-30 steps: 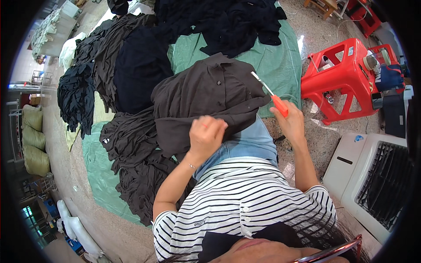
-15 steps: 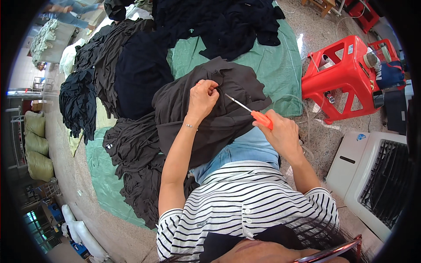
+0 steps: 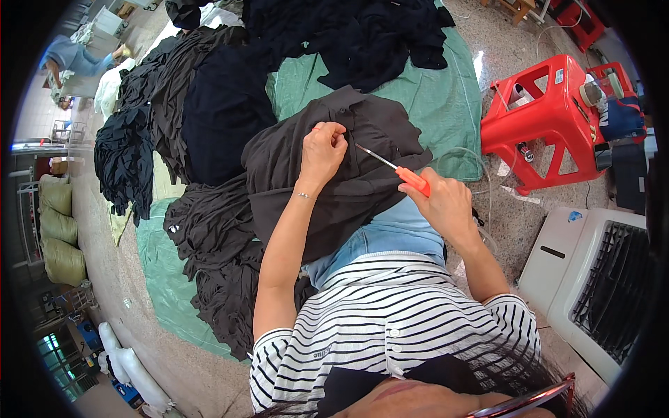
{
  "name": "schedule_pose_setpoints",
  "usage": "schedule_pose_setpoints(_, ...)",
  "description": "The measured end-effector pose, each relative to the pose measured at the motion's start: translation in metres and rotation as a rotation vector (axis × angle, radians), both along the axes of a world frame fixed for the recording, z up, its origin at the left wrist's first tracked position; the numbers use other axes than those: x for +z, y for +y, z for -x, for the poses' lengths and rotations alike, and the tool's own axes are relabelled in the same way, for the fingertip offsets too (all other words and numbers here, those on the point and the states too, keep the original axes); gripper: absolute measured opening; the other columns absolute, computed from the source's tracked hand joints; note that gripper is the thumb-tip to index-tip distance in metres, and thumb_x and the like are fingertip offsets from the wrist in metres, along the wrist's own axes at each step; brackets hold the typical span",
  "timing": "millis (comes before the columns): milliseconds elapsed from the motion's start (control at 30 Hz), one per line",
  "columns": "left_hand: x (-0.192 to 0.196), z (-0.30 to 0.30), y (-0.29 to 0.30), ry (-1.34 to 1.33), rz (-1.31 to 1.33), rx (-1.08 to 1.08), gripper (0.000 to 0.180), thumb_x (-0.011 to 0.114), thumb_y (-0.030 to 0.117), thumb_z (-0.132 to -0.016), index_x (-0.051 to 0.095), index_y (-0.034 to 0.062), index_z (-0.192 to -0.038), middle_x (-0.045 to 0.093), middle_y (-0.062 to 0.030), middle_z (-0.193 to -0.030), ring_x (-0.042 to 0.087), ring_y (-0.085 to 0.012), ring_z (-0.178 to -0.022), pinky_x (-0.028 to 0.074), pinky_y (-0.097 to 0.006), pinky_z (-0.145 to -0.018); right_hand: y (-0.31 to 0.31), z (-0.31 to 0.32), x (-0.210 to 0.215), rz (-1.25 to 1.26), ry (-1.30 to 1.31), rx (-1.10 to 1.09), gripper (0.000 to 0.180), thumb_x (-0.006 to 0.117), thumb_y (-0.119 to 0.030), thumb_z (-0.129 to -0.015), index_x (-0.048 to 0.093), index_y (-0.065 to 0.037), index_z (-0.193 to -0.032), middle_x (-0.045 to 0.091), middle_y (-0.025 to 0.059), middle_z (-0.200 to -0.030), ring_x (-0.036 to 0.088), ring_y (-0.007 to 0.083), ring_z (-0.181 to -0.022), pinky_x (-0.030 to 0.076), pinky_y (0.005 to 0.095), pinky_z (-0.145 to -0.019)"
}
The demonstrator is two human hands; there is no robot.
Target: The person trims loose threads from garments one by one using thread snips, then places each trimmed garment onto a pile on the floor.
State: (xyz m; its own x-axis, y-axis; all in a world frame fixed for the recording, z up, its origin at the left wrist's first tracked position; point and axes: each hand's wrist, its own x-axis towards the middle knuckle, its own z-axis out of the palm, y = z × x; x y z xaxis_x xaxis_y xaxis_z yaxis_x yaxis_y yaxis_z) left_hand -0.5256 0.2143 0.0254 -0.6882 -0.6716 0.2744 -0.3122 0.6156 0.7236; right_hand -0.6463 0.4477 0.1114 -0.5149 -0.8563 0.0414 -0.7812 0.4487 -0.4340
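A dark shirt (image 3: 362, 177) lies across the wearer's denim-clad lap (image 3: 394, 226), left of the green sheet's (image 3: 453, 97) right edge. The right hand (image 3: 444, 209) grips an orange-handled tool (image 3: 411, 179), its shaft slanting forward and left, tip just beside the left hand (image 3: 322, 155), nearer the collar (image 3: 346, 96). The left fingers curl at the placket (image 3: 352, 125); whether they pinch cloth is unclear.

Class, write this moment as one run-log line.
left hand: curled at shirt | right hand: grips tool | tool tip: near left hand
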Motion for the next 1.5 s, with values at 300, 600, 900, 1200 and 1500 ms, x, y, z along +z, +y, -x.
schedule_pose_setpoints(300,0.038,-0.015,0.019,0.083,-0.054,-0.058,0.012,0.068,0.001,-0.084,0.068,0.0004,-0.097,0.067,-0.0129,-0.086,0.066,-0.0259,-0.072,0.052,-0.034,-0.066,0.017,0.005,0.003,0.127,-0.069,-0.174,0.038,0.073,-0.045,-0.087,0.060,-0.009,-0.088,0.067,0.0151,-0.071,0.066,0.0396,-0.066,0.048,0.0480,-0.054)
schedule_pose_setpoints(600,0.038,-0.083,0.101,-0.295,0.267,-0.368,0.011,0.076,0.017,-0.081,0.067,0.0094,-0.082,0.062,-0.0067,-0.077,0.059,-0.0267,-0.076,0.043,-0.040,-0.070,0.049,0.009,-0.010,-0.016,-0.099,-0.171,0.036,0.072,-0.042,-0.088,0.061,-0.008,-0.091,0.069,0.0176,-0.076,0.067,0.0412,-0.070,0.049,0.0503,-0.058)
schedule_pose_setpoints(900,0.032,-0.057,0.081,-0.032,0.141,0.057,0.013,0.072,0.009,-0.085,0.066,0.0088,-0.097,0.062,-0.0069,-0.094,0.067,-0.0300,-0.075,0.053,-0.038,-0.064,0.056,-0.014,0.001,-0.017,-0.183,-0.097,0.033,0.074,-0.040,-0.087,0.063,-0.009,-0.090,0.064,0.0164,-0.066,0.065,0.0409,-0.065,0.048,0.0483,-0.056)
schedule_pose_setpoints(1200,0.006,-0.037,0.062,-0.040,0.036,0.057,0.014,0.074,0.003,-0.080,0.066,0.0036,-0.091,0.061,-0.0072,-0.082,0.058,-0.0194,-0.062,0.048,-0.031,-0.060,0.050,-0.025,0.001,-0.040,-0.114,0.002,0.037,0.073,-0.040,-0.088,0.058,-0.006,-0.082,0.066,0.0153,-0.068,0.065,0.0384,-0.060,0.049,0.0470,-0.053)
schedule_pose_setpoints(1500,0.040,-0.048,0.081,-0.254,0.105,-0.099,0.022,0.077,0.012,-0.079,0.065,0.0054,-0.097,0.062,-0.0092,-0.096,0.061,-0.0301,-0.093,0.050,-0.040,-0.079,0.064,-0.017,0.008,-0.046,-0.160,-0.050,0.035,0.075,-0.039,-0.086,0.061,-0.007,-0.084,0.065,0.0146,-0.067,0.065,0.0379,-0.062,0.049,0.0458,-0.054)
